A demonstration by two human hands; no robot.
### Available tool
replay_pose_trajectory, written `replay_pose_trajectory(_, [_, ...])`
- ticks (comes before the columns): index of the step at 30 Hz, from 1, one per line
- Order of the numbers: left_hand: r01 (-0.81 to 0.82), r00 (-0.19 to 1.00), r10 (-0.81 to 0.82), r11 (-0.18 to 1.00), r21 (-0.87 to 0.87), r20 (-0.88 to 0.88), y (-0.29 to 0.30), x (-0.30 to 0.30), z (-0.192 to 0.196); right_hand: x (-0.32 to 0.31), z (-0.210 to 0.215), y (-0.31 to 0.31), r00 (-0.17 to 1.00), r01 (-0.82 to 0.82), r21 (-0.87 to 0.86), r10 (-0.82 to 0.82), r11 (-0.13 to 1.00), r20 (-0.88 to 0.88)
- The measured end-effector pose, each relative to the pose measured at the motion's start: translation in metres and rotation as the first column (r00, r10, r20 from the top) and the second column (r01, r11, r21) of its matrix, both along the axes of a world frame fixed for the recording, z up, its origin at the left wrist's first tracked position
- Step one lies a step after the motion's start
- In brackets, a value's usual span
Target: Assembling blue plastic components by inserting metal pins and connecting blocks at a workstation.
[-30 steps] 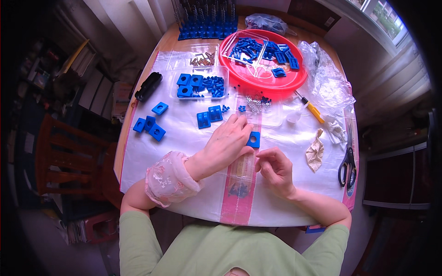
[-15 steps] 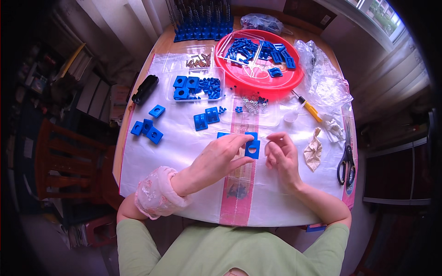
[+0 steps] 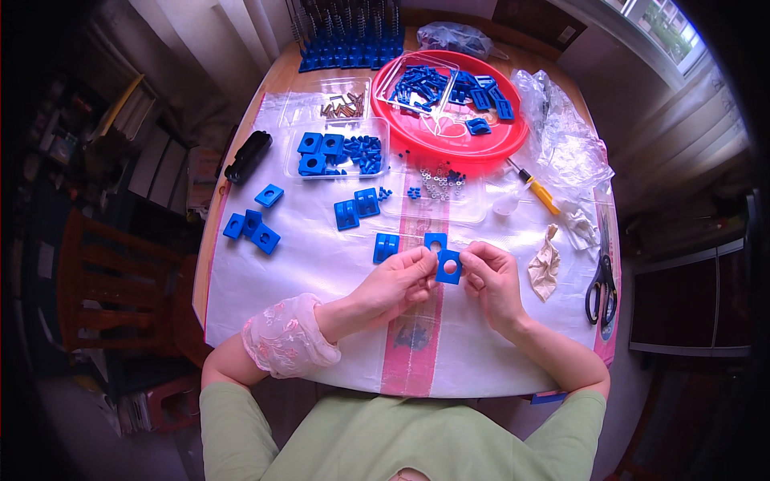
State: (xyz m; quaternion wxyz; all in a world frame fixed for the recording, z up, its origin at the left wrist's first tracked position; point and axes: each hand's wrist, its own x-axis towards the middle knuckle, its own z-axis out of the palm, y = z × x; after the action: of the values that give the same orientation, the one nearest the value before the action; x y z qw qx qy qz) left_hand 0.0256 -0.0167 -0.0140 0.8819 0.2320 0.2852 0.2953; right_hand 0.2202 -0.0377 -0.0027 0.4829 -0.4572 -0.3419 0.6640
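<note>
A blue square plate with a round hole [image 3: 451, 279] is held up over the table between my two hands. My left hand [image 3: 393, 287] pinches its left edge with thumb and fingertips. On the right edge, the closed fingers of my right hand [image 3: 495, 282] grip it. Just beyond it, a second holed blue plate [image 3: 435, 236] lies on the cover, partly hidden. A ribbed blue block [image 3: 386, 248] lies left of that plate, beyond my left fingers. Two similar blue blocks [image 3: 366, 202] lie farther off, to the left.
Several holed blue plates [image 3: 265, 238] lie at the left. Clear boxes hold blue parts [image 3: 362, 152], brass-coloured pieces [image 3: 343, 107] and small nuts [image 3: 439, 186]. A red basin [image 3: 513, 140] stands behind. At the right are a yellow-handled screwdriver [image 3: 542, 195], crumpled cloth [image 3: 545, 264] and scissors [image 3: 601, 293].
My right hand has closed on the plate's right edge. The plate has moved slightly right and turned, and my left hand has drawn back, uncovering the ribbed block.
</note>
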Motion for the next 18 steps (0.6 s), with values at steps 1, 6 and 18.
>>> replay_pose_trajectory(1, [0.006,0.998,-0.004,0.999,-0.032,0.062,-0.003,0.001,-0.001,0.001,0.0,0.0,1.0,-0.006,0.009,0.006,1.0,-0.009])
replay_pose_trajectory(6, [0.042,0.977,-0.024,0.996,-0.08,0.212,-0.005,0.007,-0.001,0.002,0.002,-0.001,1.0,-0.005,0.047,0.006,0.999,-0.016])
replay_pose_trajectory(18, [0.104,0.951,-0.071,0.99,-0.093,0.301,0.002,-0.002,-0.008,0.006,0.012,0.009,0.94,0.304,0.284,-0.335,0.909,0.064])
